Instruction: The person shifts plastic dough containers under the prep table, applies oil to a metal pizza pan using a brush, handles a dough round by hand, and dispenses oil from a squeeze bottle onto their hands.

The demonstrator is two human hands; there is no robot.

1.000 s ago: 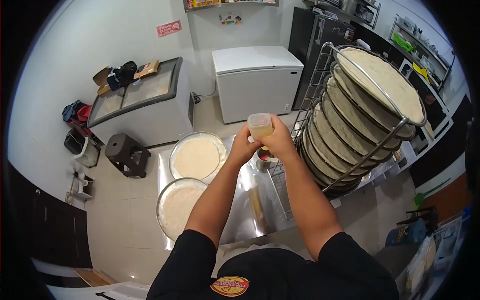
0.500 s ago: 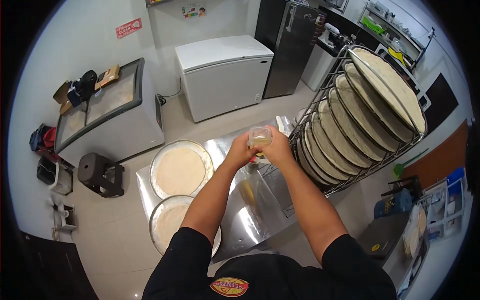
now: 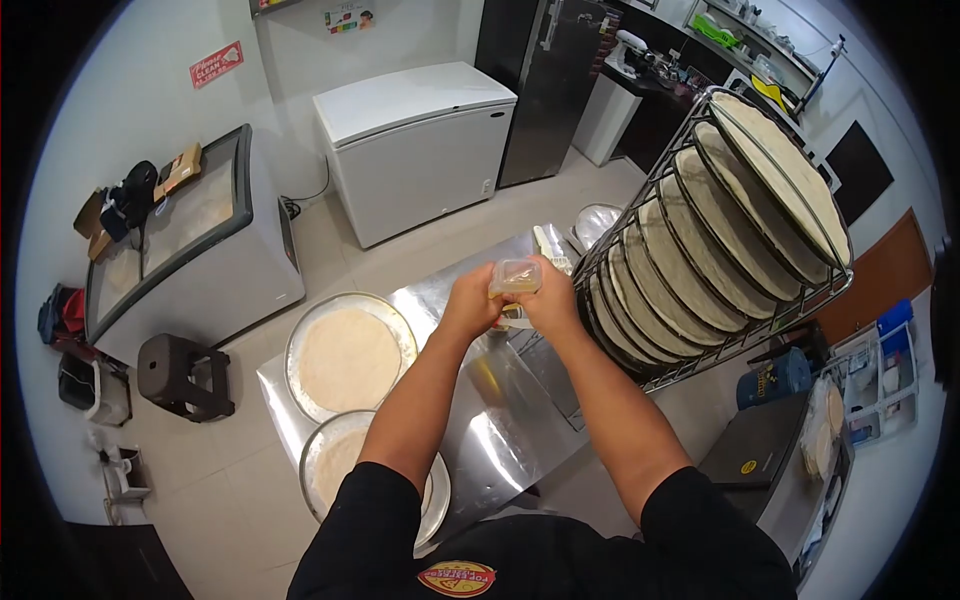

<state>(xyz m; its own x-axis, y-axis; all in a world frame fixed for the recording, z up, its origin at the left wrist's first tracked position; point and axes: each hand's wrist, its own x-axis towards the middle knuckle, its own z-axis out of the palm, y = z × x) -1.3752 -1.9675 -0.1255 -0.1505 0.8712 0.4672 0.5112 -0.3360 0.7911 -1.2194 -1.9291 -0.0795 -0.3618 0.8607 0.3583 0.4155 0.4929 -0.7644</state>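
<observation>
Above the steel table (image 3: 465, 400), a small clear plastic container (image 3: 517, 276) with something yellowish inside is gripped between my two hands. My left hand (image 3: 472, 300) is closed on its left side, and my right hand (image 3: 553, 298) is closed on its right side. Just under the hands another object shows in part, too covered to name. To the left lie two round metal pans with flat dough in them: the far pan (image 3: 408, 350) and the near pan (image 3: 443, 500), the latter partly behind my left arm.
A wire rack (image 3: 722, 345) holding several dough-filled pans stands close by my right arm. White-handled utensils (image 3: 545, 243) and another metal pan (image 3: 596, 222) are at the table's far end. Beyond are a white chest freezer (image 3: 420, 150), a glass-top freezer (image 3: 190, 240) and a dark stool (image 3: 185, 375).
The view has turned slightly to the right, so the room shifts left in frame. Both hands keep the container, which looks a little more tilted.
</observation>
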